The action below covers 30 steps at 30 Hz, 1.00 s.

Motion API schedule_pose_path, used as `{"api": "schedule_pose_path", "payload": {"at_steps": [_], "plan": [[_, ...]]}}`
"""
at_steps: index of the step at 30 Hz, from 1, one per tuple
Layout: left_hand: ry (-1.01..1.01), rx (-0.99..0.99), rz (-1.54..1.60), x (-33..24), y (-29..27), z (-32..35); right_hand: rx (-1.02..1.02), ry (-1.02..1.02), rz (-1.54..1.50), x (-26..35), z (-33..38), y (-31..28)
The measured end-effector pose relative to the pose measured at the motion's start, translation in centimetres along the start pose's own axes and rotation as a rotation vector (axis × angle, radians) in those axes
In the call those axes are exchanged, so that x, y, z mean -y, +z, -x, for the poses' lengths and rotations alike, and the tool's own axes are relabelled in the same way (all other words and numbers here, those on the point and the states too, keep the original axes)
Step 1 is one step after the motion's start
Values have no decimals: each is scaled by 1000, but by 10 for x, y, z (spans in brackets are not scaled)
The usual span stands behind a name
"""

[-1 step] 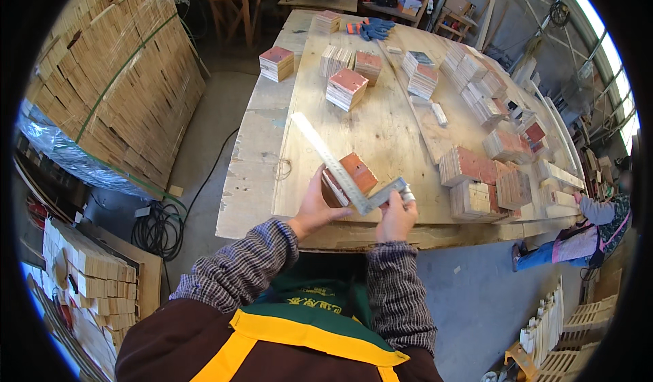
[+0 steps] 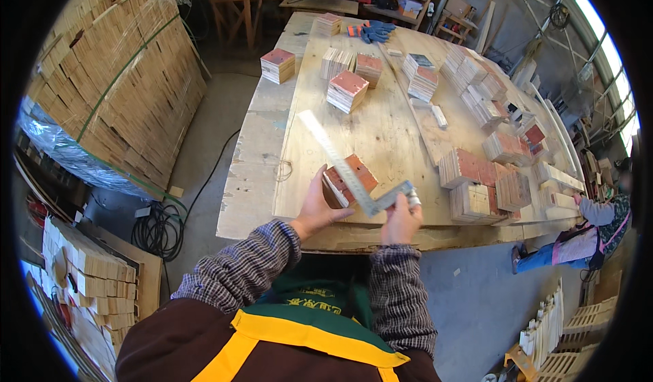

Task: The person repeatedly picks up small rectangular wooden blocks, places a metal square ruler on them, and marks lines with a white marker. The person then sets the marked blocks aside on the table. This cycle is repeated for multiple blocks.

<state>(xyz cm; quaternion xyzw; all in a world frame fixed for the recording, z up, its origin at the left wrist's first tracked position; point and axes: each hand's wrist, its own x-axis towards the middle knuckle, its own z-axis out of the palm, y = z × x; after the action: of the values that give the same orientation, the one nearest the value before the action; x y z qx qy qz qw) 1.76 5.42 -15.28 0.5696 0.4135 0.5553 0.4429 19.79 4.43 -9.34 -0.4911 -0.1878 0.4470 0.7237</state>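
My left hand (image 2: 317, 204) is wrapped round the near-left side of a red-topped plywood block (image 2: 363, 171) close to the table's near edge. Thumb and fingers press on the block's sides. In my right hand (image 2: 400, 224) is a metal carpenter's square (image 2: 330, 152), pinched at its thick short arm. Its long silver blade slants over the block's top, pointing away to the far left. Whether the blade touches the wood I cannot tell. Beyond it, another red-topped block (image 2: 347, 88) stands beside further plywood blocks.
Across the wooden table (image 2: 248, 171), stacked blocks (image 2: 469, 166) line the right side. Blue-and-orange gloves (image 2: 371, 31) lie at the far end. A wrapped wood stack (image 2: 122, 76) and coiled black cable (image 2: 156, 236) are on the left. Another person (image 2: 592, 229) is at the right.
My right hand and the square have shifted slightly to the right, and the blade's corner now lies farther right past the block. My left hand keeps its hold on the block.
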Motion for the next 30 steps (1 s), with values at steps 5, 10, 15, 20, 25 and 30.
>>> {"api": "schedule_pose_path", "payload": {"at_steps": [5, 10, 15, 20, 25, 30], "plan": [[-25, 17, -29, -12, -7, 6, -245, -134, -197, 41, -4, -38], [159, 38, -61, -54, -27, 18, -282, -115, -91, 38, 7, -56], [288, 28, -259, -104, -36, 18, -194, -131, -20, 1, 9, -49], [412, -36, -321, -129, -31, 15, -128, -178, 211, -14, 0, -63], [492, -23, -363, -138, -26, 15, -140, -257, 487, -11, -10, -87], [454, 64, -304, -147, -22, 18, -121, -303, 491, -6, -6, -98]]}}
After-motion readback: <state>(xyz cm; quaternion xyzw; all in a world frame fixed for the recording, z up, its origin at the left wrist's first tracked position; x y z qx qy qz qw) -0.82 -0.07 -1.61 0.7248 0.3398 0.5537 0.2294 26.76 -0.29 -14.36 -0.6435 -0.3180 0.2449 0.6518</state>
